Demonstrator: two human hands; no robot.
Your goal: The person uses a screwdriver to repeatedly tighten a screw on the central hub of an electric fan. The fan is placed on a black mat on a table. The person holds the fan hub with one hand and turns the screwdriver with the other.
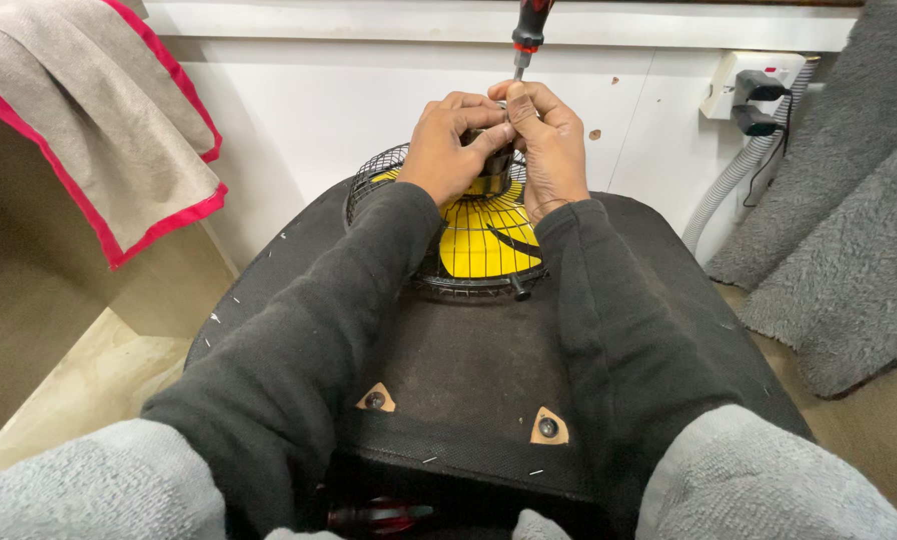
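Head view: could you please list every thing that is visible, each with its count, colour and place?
fan guard: one, black wire over yellow, centre, under the hands
screwdriver: one, red and black handle, top centre, upright
black fabric case: one, under the fan guard
towel: one, beige with red edge, top left
socket with plugs: one, white, top right
hose: one, grey, right
grey rug: one, far right
left hand: on the fan hub
right hand: holding the screwdriver shaft

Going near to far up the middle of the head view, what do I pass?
Red-handled tool → two bolts in tan cutouts → black carpeted top → yellow fan in wire guard → hands → screwdriver.
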